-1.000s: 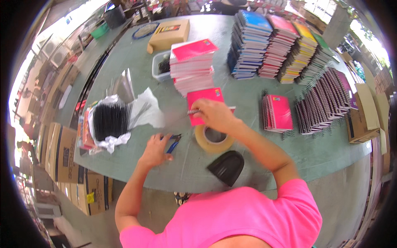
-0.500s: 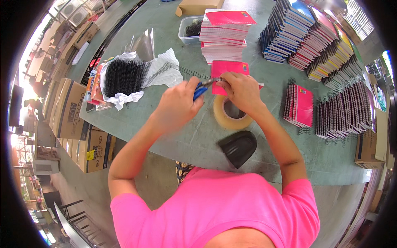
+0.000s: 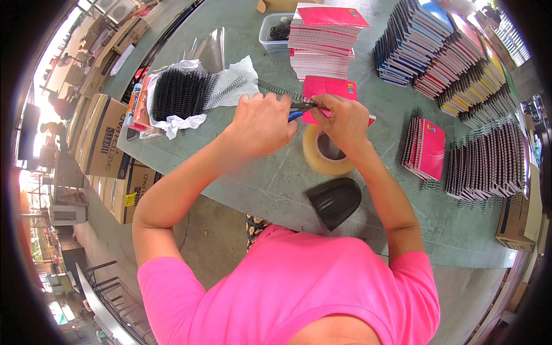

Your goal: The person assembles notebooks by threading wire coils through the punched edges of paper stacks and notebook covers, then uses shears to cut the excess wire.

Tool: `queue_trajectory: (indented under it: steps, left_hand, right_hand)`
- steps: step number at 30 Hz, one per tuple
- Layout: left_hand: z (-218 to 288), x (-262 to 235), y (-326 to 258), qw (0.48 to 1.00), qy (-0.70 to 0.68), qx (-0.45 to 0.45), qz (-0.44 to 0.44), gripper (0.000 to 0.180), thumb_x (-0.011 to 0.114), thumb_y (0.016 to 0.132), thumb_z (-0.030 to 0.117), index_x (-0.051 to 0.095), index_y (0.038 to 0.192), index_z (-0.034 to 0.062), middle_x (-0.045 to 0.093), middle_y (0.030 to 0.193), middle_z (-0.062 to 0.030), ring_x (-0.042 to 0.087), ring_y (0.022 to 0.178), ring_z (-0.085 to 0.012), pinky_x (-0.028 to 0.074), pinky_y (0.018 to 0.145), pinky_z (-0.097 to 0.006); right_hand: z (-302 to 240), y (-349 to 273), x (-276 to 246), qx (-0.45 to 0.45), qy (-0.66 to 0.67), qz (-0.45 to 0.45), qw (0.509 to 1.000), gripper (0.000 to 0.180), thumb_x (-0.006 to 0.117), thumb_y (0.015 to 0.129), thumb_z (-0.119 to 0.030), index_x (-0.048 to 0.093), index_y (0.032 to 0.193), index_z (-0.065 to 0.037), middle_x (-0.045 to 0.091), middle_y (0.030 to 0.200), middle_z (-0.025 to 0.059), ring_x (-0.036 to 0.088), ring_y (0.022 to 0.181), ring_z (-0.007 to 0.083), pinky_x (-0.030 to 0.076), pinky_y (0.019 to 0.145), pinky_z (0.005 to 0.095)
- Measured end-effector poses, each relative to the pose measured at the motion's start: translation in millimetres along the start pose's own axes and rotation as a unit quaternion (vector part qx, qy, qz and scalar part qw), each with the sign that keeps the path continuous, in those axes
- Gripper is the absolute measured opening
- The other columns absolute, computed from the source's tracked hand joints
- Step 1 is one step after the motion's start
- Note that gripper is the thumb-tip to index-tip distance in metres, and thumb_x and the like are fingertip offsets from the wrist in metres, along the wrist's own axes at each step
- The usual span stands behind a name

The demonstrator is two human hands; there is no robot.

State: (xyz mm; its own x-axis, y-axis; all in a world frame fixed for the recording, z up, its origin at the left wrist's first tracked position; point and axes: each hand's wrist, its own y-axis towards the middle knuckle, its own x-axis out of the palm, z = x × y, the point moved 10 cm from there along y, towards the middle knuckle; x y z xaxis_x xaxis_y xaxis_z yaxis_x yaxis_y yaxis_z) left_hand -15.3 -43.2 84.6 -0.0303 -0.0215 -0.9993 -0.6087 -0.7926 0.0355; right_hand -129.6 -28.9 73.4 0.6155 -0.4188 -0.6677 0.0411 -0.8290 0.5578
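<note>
My left hand [image 3: 261, 123] is closed around blue-handled pliers [image 3: 295, 114], whose dark jaws point right to my right fingertips. My right hand [image 3: 345, 121] pinches at a thin dark wire coil [image 3: 279, 89], where it meets a red notebook [image 3: 328, 86]. My fingers partly cover that spot, so the exact grip is hidden. Leftward, the coil stretches toward a bundle of black wire coils [image 3: 181, 95] lying on crumpled white paper [image 3: 233, 89]. Just below my right hand is a roll of clear tape [image 3: 325, 164].
A stack of red-covered pads [image 3: 319, 43] stands beyond the notebook, beside a clear plastic tub [image 3: 273, 43]. Coil-bound notebooks [image 3: 411, 40] are piled at right, with smaller red ones [image 3: 425, 146] nearer. A black curved object [image 3: 335, 202] lies near the table edge. Cardboard boxes [image 3: 100, 138] stand at left.
The view has shifted slightly, moving the table contents in the picture. My left hand has turned, so less of the blue handles shows. Both hands stay at the notebook.
</note>
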Motion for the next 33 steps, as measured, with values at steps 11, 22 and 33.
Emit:
queue_trajectory:
  steps: [11,22,33]
  left_hand:
    - [-29,91,-40,0.990,-0.093,-0.043,-0.095,0.031,0.063,0.078,0.032,0.057,0.085,0.0021,0.062,0.081,-0.0173,0.061,0.077,-0.0360,0.047,0.067,-0.045]
    - [139,55,-53,0.950,-0.171,0.212,0.153,0.034,0.068,0.072,0.023,0.060,0.096,0.0006,0.055,0.104,-0.0122,0.050,0.099,-0.0285,0.041,0.083,-0.039]
    - [127,91,-86,0.982,-0.159,0.096,0.024,0.041,0.069,0.073,0.030,0.056,0.101,0.0025,0.053,0.087,-0.0116,0.053,0.083,-0.0281,0.047,0.068,-0.038]
  right_hand:
    - [7,9,1,0.034,-0.023,-0.114,0.993,0.024,0.070,0.075,-0.024,0.067,0.096,-0.011,0.067,0.087,0.0089,0.065,0.076,0.0231,0.050,0.066,0.0321]
    - [100,-47,-8,0.241,0.416,-0.071,0.874,0.020,0.070,0.080,-0.011,0.066,0.095,0.000,0.067,0.087,0.0037,0.060,0.080,0.0081,0.047,0.075,0.0232]
    - [102,-50,-5,0.276,0.432,-0.004,0.858,0.020,0.070,0.081,-0.016,0.066,0.093,-0.001,0.066,0.083,0.0022,0.056,0.073,0.0054,0.046,0.067,0.0202]
